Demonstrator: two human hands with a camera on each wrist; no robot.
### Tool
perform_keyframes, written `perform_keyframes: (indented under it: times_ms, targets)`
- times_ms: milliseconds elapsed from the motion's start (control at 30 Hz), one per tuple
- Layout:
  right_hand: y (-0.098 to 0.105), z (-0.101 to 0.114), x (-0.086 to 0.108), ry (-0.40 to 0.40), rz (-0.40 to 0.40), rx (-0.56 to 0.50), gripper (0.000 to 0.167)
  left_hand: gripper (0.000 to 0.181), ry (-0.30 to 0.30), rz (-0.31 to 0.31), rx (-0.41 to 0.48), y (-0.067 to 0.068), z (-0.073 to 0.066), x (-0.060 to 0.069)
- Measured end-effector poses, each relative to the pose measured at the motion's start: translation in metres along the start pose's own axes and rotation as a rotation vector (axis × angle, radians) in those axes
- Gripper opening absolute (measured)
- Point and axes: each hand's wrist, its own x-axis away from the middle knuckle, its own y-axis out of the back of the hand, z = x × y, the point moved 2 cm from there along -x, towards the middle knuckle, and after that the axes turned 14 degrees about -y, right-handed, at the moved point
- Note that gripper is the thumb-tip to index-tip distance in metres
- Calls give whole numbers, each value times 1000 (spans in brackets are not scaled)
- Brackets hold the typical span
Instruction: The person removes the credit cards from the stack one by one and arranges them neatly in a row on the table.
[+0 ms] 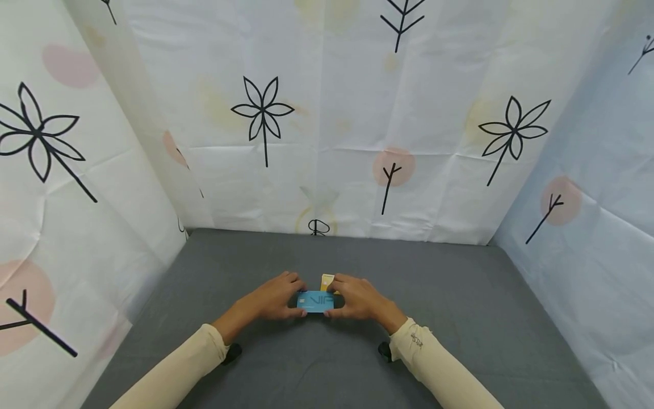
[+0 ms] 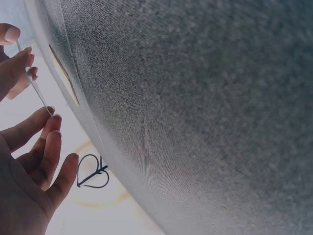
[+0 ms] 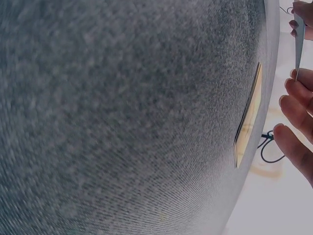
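Note:
A blue card [image 1: 315,302] is held by both hands above the grey table. The left hand [image 1: 278,296] pinches its left end between thumb and fingers, and the right hand [image 1: 357,297] pinches its right end. In the left wrist view the card [image 2: 37,90] shows edge-on between the fingertips of the left hand [image 2: 36,164] and the other hand. Behind it a yellow card [image 1: 327,280] lies on the table, partly hidden by the blue card and right fingers. The right wrist view shows that yellow card [image 3: 248,120] beside the right hand [image 3: 299,112].
The grey table [image 1: 434,295] spreads around the hands. White cloth [image 1: 347,102] printed with leaves and twigs hangs behind it and along both sides. A dark object [image 1: 232,354] shows at the left wrist, and another [image 1: 385,351] at the right wrist.

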Motion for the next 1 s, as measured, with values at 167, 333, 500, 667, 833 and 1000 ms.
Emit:
perform_keyframes:
  times_ms: [167, 333, 500, 667, 833, 1000]
  targets:
    - [0, 4, 1, 3, -21, 15, 52, 51, -8, 3, 5, 1, 0, 4]
    - [-1, 8, 1, 21, -41, 35, 51, 52, 13, 27, 14, 2, 0, 9]
    - [-1, 13, 2, 27, -39, 36, 51, 52, 16, 33, 26, 3, 0, 13]
    - [-4, 16, 2, 25, -40, 51, 53, 53, 22, 38, 32, 2, 1, 16]
    - [-8, 19, 2, 28, -26, 54, 53, 54, 29, 45, 46, 2, 0, 20]
    - [-7, 22, 2, 24, -6, 48, 53, 53, 25, 33, 62, 2, -1, 23]
